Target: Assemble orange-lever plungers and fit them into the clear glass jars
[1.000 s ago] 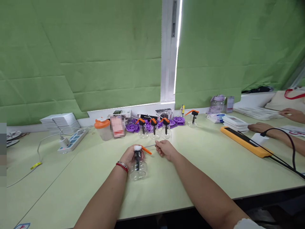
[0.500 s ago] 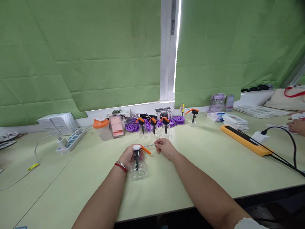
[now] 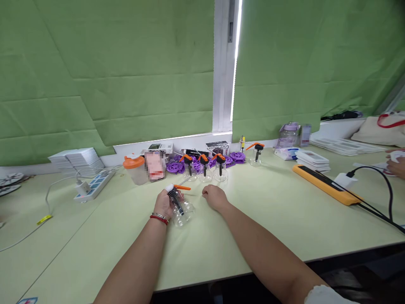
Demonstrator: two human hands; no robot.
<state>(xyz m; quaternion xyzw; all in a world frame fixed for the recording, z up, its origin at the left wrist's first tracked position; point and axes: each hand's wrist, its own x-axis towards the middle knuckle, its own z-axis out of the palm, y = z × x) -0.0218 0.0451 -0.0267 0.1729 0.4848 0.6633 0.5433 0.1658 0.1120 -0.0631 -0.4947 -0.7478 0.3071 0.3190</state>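
Note:
My left hand [image 3: 163, 203] is wrapped round the neck of a clear spray bottle [image 3: 182, 216], which tilts with its top toward the upper left. The bottle has a white cap, a black pump inside, an orange lever and a thin metal spout pointing to the upper right. My right hand [image 3: 215, 196] is closed just right of the spout, apart from it. Its fingertips are curled under, so anything in them is hidden. Beyond the hands, several similar clear bottles [image 3: 220, 174] with black tops and orange levers stand upright.
Purple plastic parts [image 3: 175, 167] lie behind the bottles. An orange-lidded cup [image 3: 135, 173] and a phone [image 3: 155, 166] stand at the back left, near a power strip [image 3: 95, 187]. At right are a yellow-orange power strip [image 3: 325, 185], stacked white cards [image 3: 312, 160] and another person's hand [image 3: 398, 168].
The bottle has gone from upright to tilted left in my left hand, and its spout now points further up. My right hand has let go of the spout's end.

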